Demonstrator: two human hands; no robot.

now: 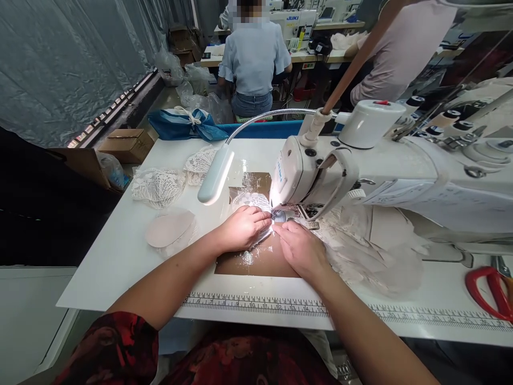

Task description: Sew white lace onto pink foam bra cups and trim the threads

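A white sewing machine (296, 166) stands over the work, its needle area lit brightly. Beneath the needle lies a white lace piece (251, 200), partly covered by my fingers. My left hand (245, 227) presses on this lace from the left, fingers together and tips close to the presser foot. From the right, my right hand (300, 247) pinches the edge of the piece just in front of the needle; the exact grip is hard to see. Pale lace and sheer fabric (372, 251) are heaped beside my right hand.
White lace pieces (158, 187) and round beige pieces (170, 229) lie at left. A lamp (216, 175) hangs over the table. Red-handled scissors (487, 289) rest at far right; a ruler strip (256, 307) runs along the front edge. Two people (254, 64) sit ahead.
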